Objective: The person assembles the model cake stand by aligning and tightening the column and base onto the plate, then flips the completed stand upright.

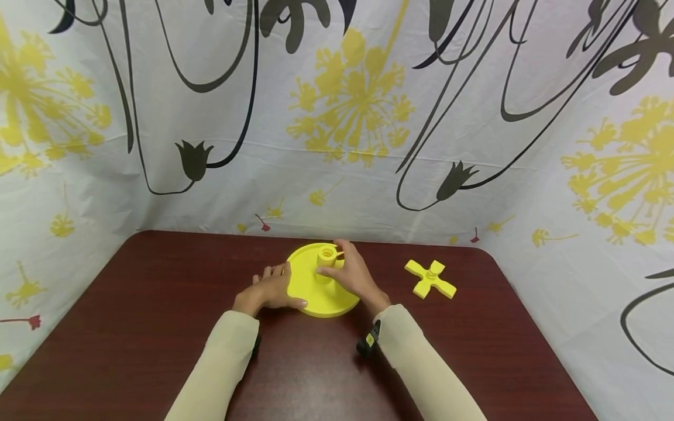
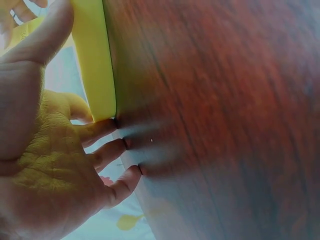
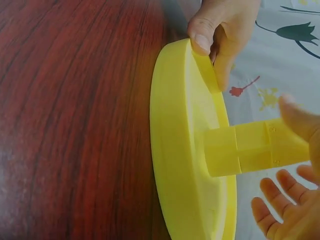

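Observation:
A yellow round disc [image 1: 310, 292] with an upright hollow post [image 1: 327, 257] at its middle lies flat on the dark red table [image 1: 158, 327]. My left hand [image 1: 271, 289] rests against the disc's left rim [image 2: 95, 65], thumb [image 3: 204, 37] on the edge and straight fingertips [image 2: 125, 143] on the table. My right hand [image 1: 351, 273] hovers around the post [image 3: 255, 147]. Its thumb [image 3: 299, 120] touches the post, while its fingers [image 3: 275, 200] are spread and apart from it. Neither hand has lifted anything.
A yellow cross-shaped piece [image 1: 430, 279] with a small hub lies on the table to the right of the disc. A flower-printed white cloth [image 1: 347, 146] walls in the table at the back and both sides.

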### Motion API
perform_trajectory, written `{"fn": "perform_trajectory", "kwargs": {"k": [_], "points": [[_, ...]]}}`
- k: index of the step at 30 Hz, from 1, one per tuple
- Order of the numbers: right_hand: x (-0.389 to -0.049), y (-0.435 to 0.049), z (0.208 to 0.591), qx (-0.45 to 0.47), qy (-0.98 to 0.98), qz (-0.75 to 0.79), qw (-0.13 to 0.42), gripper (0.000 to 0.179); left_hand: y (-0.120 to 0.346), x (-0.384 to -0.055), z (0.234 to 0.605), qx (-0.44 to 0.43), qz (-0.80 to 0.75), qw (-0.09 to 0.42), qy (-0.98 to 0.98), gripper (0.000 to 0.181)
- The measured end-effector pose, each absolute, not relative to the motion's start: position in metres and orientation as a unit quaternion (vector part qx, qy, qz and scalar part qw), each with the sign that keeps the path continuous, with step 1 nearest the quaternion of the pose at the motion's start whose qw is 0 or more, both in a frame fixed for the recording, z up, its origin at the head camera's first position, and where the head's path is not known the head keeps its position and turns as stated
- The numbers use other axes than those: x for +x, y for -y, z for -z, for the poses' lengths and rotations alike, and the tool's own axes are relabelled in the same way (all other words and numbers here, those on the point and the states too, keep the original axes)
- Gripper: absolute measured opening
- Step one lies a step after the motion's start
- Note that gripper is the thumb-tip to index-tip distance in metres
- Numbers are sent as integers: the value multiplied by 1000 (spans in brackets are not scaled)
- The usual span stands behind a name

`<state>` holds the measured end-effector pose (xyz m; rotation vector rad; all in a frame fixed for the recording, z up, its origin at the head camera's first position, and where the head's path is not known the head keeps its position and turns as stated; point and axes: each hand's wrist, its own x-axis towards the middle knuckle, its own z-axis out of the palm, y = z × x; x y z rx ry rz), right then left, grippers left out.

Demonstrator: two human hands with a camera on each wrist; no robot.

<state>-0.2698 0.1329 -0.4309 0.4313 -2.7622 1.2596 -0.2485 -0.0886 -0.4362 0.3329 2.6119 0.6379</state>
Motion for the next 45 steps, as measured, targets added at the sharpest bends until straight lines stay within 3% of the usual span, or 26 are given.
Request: {"fn": "perform_trajectory", "kwargs": {"k": [3,18,45], "points": [[-270,-134,430,151,890,-429,16,83,89,-249,436,123,-232,212,-941,112],[-274,-139,429,186,877,-442,18,63,89,-251,434,122,-221,220,-942,112],[-272,-129,430,105,897,-428,44,49,88,-249,435,127,-222,218,-942,110]]}}
